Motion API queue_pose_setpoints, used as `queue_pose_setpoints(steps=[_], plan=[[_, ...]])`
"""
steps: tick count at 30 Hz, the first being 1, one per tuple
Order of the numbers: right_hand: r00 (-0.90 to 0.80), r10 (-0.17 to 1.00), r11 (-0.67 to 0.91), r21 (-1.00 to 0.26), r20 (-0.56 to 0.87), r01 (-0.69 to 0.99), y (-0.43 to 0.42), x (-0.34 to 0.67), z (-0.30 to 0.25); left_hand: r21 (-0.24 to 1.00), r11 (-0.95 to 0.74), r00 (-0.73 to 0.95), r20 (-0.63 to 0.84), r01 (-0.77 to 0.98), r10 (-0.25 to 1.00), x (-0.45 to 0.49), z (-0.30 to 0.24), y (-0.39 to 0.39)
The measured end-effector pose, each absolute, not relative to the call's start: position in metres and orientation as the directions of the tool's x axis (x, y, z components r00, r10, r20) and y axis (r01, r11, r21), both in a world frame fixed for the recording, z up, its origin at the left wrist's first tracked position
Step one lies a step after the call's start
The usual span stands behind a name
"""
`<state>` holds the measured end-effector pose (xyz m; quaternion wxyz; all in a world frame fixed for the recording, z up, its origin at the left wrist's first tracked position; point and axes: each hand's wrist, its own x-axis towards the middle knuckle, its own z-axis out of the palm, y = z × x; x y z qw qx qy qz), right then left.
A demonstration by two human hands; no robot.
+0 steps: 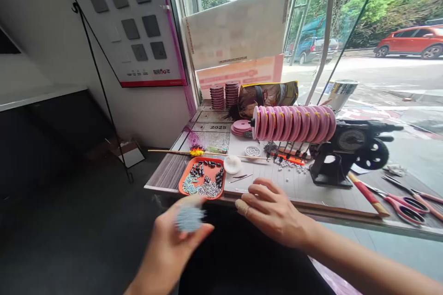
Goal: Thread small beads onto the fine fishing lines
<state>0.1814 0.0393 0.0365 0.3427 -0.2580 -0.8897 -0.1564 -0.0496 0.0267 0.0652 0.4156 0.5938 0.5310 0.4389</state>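
Note:
My left hand (pixel 175 235) is low in front of the table, somewhat blurred, its fingers closed round a bundle of short pale blue sticks (pixel 189 218). My right hand (pixel 268 212) hovers at or rests on the table's front edge, fingers loosely bent and a little apart, with nothing visible in them; one fingertip wears a tan bandage (pixel 242 208). Between and beyond both hands, an orange tray (pixel 181 183) holds small pale blue pieces, black cylinders and silvery beads. To its right sit a round white dish (pixel 232 164) and thin metal tools (pixel 241 178).
A row of pink spools (pixel 294 123) is mounted on a black hand-cranked machine (pixel 346 147) at the right. Pink-handled scissors (pixel 404 205) and pliers lie near the right edge. A thin wooden stick (pixel 166 151) crosses behind the tray. Stacked spools (pixel 217 97) stand by the window.

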Motion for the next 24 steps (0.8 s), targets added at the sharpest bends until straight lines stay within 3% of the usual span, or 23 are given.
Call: queue_pose_setpoints(steps=[2,3,6,8,10,13,16,21,24], plan=[[-0.613,0.351,0.823,0.079,0.707,0.563,0.037,0.18,0.035,0.959,-0.141,0.326,0.056,0.245,0.944,-0.023,0.071,0.03],[-0.61,0.353,0.825,0.071,0.71,0.56,0.037,0.18,0.035,0.972,-0.136,0.378,0.054,0.193,0.924,-0.014,0.069,0.029],[-0.581,0.364,0.819,0.046,0.728,0.571,0.036,0.181,0.036,0.989,0.074,0.362,-0.023,-0.126,0.932,-0.001,0.054,0.024],[-0.565,0.347,0.816,0.056,0.749,0.575,0.035,0.181,0.035,0.889,0.271,0.341,-0.143,-0.368,0.929,0.0,0.042,0.019],[-0.594,0.3,0.813,0.127,0.746,0.569,0.036,0.181,0.035,0.772,0.407,0.329,-0.27,-0.488,0.905,0.0,0.032,0.015],[-0.696,0.192,0.776,0.327,0.692,0.539,0.046,0.19,0.041,0.723,0.488,0.24,-0.427,-0.488,0.872,0.0,0.021,0.011],[-0.717,0.164,0.689,0.442,0.678,0.575,0.069,0.212,0.056,0.738,0.478,0.158,-0.463,-0.477,0.872,0.0,0.014,0.011],[-0.631,0.201,0.579,0.429,0.749,0.694,0.096,0.235,0.076,0.753,0.455,0.124,-0.454,-0.476,0.882,0.002,0.004,0.01],[-0.622,0.286,0.648,0.331,0.729,0.686,0.076,0.215,0.062,0.811,0.432,0.112,-0.424,-0.394,0.899,-0.002,-0.003,0.007]])
